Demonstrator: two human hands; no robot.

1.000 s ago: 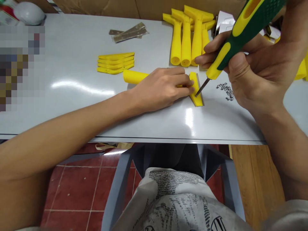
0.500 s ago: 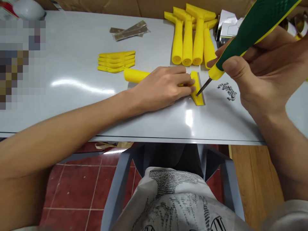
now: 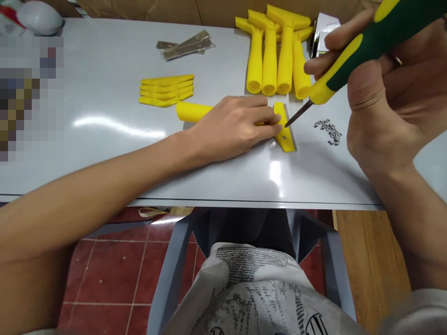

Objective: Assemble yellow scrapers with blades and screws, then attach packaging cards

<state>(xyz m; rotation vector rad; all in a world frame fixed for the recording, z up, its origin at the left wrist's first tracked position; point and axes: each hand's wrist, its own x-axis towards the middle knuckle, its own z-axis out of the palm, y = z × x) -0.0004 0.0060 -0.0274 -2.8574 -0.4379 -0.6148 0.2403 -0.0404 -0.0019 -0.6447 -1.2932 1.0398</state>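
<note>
A yellow scraper (image 3: 193, 111) lies flat on the white table, its handle pointing left and its head, with a thin metal blade edge, on the right. My left hand (image 3: 240, 123) is closed over the middle of it and presses it down. One screw shows in the lower part of the head. My right hand (image 3: 387, 97) grips a green and yellow screwdriver (image 3: 363, 56), tilted, with its tip over the scraper head's blade side; whether the tip touches is unclear. Several small screws (image 3: 328, 131) lie to the right of the head.
Several yellow scraper handles (image 3: 269, 60) lie behind my left hand. Yellow cover plates (image 3: 166, 90) are stacked to the left. Metal blades (image 3: 186, 45) in clear wrap lie farther back. The white table's front edge (image 3: 258, 204) runs before my lap.
The screwdriver tip has left the screw in the lower part of the head and moved up along the head. My left hand keeps its hold on the scraper.
</note>
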